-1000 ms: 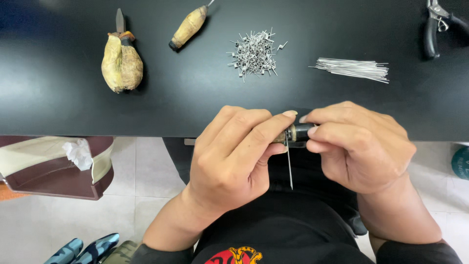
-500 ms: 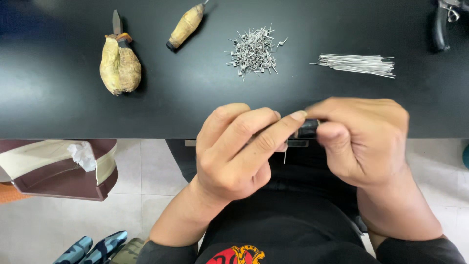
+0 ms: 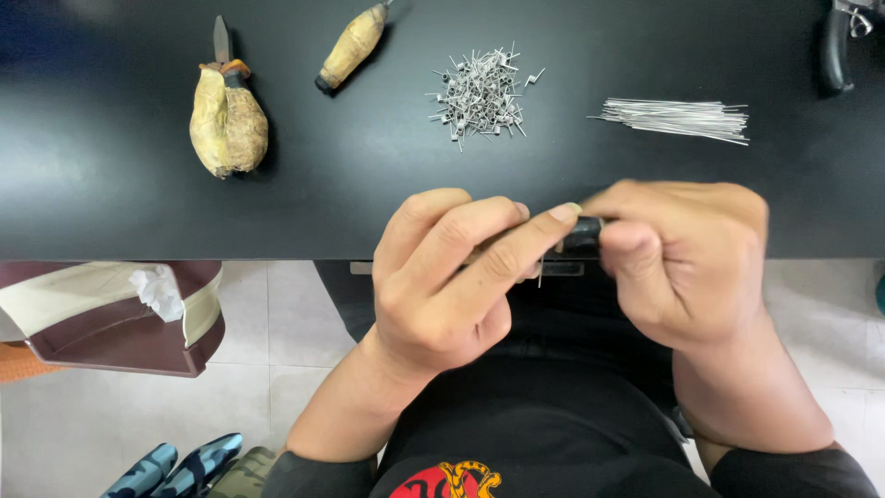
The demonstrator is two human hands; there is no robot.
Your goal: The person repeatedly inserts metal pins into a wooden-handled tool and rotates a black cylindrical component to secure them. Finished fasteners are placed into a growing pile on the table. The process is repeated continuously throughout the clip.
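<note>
Head view: both hands are pinching a small dark tool [image 3: 581,238] at centre frame, left hand [image 3: 452,277] and right hand [image 3: 687,263] apparently bending wire; straight wires [image 3: 678,120] are waiting upper right.

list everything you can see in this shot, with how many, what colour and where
small dark tool: one, black, pinched between both hands at the table's front edge
thin wire: one, silver, poking down below the tool
wire coils: a heap, silver, table centre
straight wires: a bundle, silver, table right
wrapped-handle tools: two, tan, table left
pliers: one, black-handled, top right corner
table: one, black
box: one, maroon and cream, lower left
left hand: one, closed on the tool
right hand: one, closed on the tool
</note>
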